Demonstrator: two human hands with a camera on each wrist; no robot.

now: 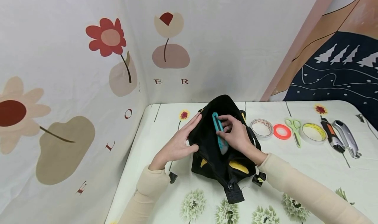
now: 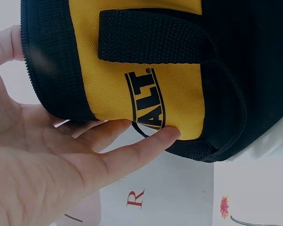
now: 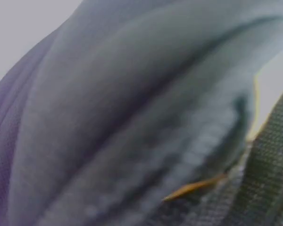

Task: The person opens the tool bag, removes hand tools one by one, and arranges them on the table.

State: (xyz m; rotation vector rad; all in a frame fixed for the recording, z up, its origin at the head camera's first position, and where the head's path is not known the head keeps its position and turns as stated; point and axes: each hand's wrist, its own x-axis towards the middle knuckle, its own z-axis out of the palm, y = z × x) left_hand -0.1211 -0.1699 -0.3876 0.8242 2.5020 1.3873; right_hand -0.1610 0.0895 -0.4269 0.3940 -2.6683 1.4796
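Observation:
A black and yellow tool bag (image 1: 206, 135) stands on the table with its zipped mouth wide apart. My left hand (image 1: 180, 140) holds its left side by the rim. In the left wrist view the fingers (image 2: 146, 148) of that hand lie against the yellow panel (image 2: 179, 94) with black lettering, below a black webbing strap (image 2: 151, 37). Over the bag's mouth, my right hand (image 1: 234, 133) pinches a teal utility knife (image 1: 220, 135) between thumb and fingers, the knife slanting within the opening. Blurred dark fabric fills most of the right wrist view, and the right hand is hidden there.
Right of the bag lie a clear tape roll (image 1: 262, 128), a red tape roll (image 1: 282, 132), green scissors (image 1: 295, 129), a yellow-cored tape roll (image 1: 313, 132), a black and orange cutter (image 1: 332, 135) and a silver utility knife (image 1: 346, 138). Printed cloth walls (image 1: 224, 53) rise behind and left.

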